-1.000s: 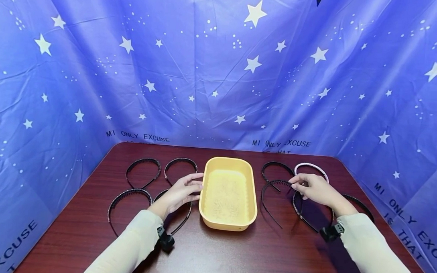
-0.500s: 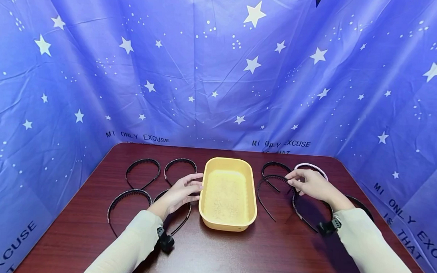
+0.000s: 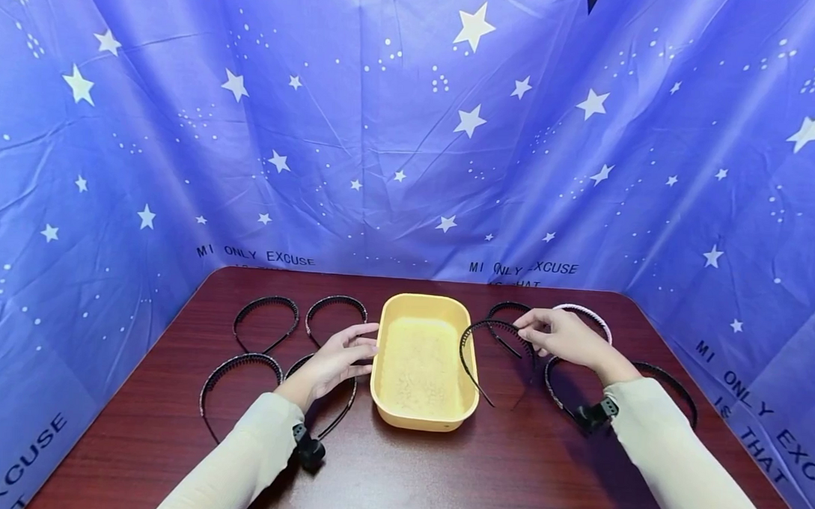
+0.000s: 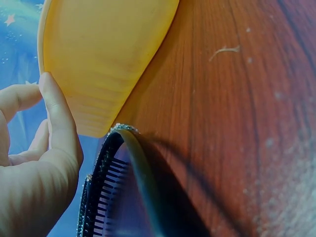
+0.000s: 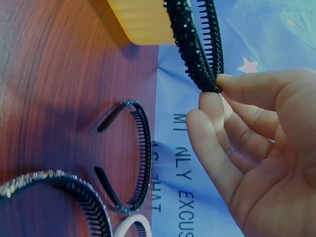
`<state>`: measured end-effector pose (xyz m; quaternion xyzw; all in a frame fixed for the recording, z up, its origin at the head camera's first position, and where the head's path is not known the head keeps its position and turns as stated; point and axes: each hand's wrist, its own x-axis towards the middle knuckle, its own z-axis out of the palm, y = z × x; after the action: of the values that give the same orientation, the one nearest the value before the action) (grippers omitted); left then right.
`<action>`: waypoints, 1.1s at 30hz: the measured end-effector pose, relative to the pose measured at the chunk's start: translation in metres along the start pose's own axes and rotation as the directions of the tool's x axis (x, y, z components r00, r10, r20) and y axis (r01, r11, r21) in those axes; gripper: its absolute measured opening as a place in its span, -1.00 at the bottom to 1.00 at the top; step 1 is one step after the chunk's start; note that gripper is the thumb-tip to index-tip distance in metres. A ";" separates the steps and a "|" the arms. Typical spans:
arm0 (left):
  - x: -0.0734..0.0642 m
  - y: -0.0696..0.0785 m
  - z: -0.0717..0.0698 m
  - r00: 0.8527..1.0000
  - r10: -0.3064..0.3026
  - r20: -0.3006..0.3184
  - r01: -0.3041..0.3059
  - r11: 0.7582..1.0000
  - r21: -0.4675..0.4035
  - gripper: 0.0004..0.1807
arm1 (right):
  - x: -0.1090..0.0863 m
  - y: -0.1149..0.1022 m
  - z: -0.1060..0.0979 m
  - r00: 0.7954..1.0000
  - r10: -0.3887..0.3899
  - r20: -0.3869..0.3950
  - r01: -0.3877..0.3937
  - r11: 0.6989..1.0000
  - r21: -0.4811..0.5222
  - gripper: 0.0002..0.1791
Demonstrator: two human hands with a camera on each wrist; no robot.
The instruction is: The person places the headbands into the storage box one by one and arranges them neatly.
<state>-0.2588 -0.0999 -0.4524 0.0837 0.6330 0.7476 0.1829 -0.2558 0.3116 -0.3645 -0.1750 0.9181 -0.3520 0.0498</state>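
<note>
Headband (image 5: 186,45), pinched by the right hand (image 3: 561,338), should clear the rim of the yellow tray (image 3: 422,420) near the desk's (image 3: 413,479) far edge; the relaxed left hand (image 3: 329,363) braces the tray.

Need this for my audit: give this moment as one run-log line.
right grip: pinches black headband; left grip: touches yellow tray; white headband: on table

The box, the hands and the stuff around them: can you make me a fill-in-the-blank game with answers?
1. The right hand pinches a black ____.
2. The left hand touches a box whose colour is ____.
3. The cloth behind the table is printed with pale, pointed ____.

Missing words: headband; yellow; stars.
</note>
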 end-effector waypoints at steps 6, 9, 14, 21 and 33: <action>0.000 0.000 0.001 1.000 0.003 0.001 -0.003 1.000 0.006 -0.38 | 0.003 -0.004 0.007 1.000 -0.004 -0.014 0.004 1.000 0.008 -0.79; 0.001 0.000 0.001 1.000 0.003 0.001 -0.003 1.000 0.009 -0.38 | 0.006 -0.006 0.010 1.000 -0.014 -0.011 0.014 1.000 0.017 -0.79; 0.001 0.000 0.002 1.000 0.004 0.007 -0.004 1.000 0.017 -0.35 | 0.011 -0.008 0.017 1.000 -0.030 0.005 0.030 0.999 0.027 -0.79; 0.001 0.001 0.003 1.000 -0.010 0.004 0.010 1.000 0.009 -0.34 | 0.019 -0.018 0.022 0.999 -0.044 0.006 0.044 0.999 -0.021 -0.81; 0.001 0.001 0.002 1.000 -0.022 -0.008 0.022 1.000 0.000 -0.34 | 0.036 -0.028 0.029 0.996 -0.065 0.057 0.066 0.997 -0.026 -0.75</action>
<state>-0.2587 -0.0979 -0.4507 0.0739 0.6346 0.7458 0.1887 -0.2748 0.2613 -0.3661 -0.2155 0.9149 -0.3358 0.0616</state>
